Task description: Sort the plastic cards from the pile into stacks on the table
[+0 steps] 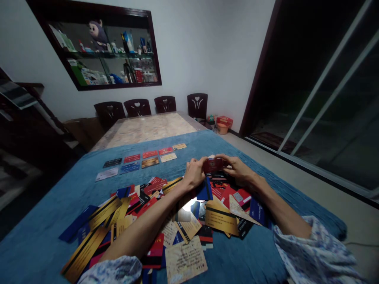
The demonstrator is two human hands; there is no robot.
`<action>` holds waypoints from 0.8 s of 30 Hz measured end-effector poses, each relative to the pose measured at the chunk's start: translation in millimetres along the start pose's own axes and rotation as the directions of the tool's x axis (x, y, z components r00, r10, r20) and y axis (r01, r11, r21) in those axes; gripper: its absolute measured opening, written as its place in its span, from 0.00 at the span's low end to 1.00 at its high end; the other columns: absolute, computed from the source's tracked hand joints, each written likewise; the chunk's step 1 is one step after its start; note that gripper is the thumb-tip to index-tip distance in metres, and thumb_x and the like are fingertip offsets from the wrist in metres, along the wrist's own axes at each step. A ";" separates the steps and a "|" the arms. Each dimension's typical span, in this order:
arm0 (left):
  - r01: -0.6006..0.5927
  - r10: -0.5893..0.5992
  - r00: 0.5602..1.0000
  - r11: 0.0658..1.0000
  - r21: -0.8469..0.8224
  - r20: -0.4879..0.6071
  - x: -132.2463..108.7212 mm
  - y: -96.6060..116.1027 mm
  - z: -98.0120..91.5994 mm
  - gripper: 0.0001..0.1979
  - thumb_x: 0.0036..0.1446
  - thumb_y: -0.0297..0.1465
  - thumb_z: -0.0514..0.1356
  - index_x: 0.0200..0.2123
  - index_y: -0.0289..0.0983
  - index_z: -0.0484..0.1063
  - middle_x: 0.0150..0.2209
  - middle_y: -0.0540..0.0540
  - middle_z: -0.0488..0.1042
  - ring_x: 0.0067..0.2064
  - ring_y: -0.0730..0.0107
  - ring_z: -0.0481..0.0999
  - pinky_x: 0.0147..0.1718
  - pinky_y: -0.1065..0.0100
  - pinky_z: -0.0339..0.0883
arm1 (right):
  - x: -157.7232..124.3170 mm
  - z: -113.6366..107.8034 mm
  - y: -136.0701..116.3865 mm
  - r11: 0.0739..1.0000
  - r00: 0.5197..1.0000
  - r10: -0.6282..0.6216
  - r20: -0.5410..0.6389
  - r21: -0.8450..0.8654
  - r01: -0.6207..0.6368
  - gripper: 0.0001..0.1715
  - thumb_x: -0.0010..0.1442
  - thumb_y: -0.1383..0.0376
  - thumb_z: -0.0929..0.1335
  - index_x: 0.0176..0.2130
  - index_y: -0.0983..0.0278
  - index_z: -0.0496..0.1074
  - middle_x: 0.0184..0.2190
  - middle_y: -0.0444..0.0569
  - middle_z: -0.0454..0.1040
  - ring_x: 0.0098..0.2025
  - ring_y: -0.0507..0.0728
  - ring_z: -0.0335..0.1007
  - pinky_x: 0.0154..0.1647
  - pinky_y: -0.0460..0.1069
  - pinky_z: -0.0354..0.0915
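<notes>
A dark red card (213, 165) is held up between my two hands, above the far side of a loose pile of cards. My left hand (195, 172) grips its left edge, fingers closed. On its right edge my right hand (236, 169) pinches it with thumb and fingers. Beneath them lie gold, blue, red and black cards, among them a gold card (221, 217) and a blue card (205, 190). Nearer my body a beige card (185, 260) lies flat. My forearms hide part of the pile.
Two rows of cards, including a red card (150, 154) and a white card (107, 174), lie on the blue cloth (74, 189) beyond the pile. The marble tabletop (148, 128) shows past the cloth. Dark chairs (197, 105) stand along the far side.
</notes>
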State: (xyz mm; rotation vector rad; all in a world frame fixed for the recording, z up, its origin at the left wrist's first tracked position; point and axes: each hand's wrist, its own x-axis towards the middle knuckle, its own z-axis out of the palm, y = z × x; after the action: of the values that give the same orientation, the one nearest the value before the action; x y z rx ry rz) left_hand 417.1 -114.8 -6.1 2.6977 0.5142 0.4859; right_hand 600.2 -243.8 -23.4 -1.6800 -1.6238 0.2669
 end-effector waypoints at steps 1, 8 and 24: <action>-0.004 0.004 1.000 1.000 0.002 -0.003 -0.2 -0.4 0.7 0.27 0.57 0.21 0.53 0.59 0.41 0.68 0.46 0.44 0.79 0.48 0.58 0.70 0.51 0.56 0.64 | -0.2 0.9 0.7 1.000 1.000 -0.005 -0.002 -0.001 0.005 0.30 0.53 0.68 0.65 0.56 0.62 0.70 0.45 0.49 0.79 0.45 0.58 0.75 0.49 0.53 0.70; -0.004 0.005 0.999 1.000 0.015 -0.035 -0.2 -2.9 3.1 0.24 0.57 0.22 0.53 0.56 0.42 0.69 0.43 0.45 0.79 0.47 0.59 0.70 0.50 0.58 0.64 | -0.2 3.6 4.3 0.998 0.998 -0.052 -0.025 -0.046 0.051 0.31 0.54 0.67 0.67 0.58 0.61 0.68 0.50 0.52 0.77 0.47 0.59 0.75 0.50 0.55 0.70; 0.046 -0.043 0.998 0.997 0.055 -0.055 4.9 2.8 -9.1 0.24 0.57 0.22 0.53 0.57 0.40 0.67 0.38 0.45 0.78 0.44 0.58 0.73 0.47 0.60 0.67 | 3.0 9.8 2.4 0.963 0.984 -0.145 -0.106 -0.244 0.116 0.28 0.57 0.65 0.66 0.57 0.63 0.65 0.50 0.56 0.75 0.49 0.62 0.73 0.51 0.56 0.69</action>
State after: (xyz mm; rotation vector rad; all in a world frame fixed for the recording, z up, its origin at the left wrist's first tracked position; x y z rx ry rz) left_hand 418.6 -112.8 4.3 2.7261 0.6106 0.5413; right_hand 596.4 -237.2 -30.5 -1.7171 -1.7174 -0.1003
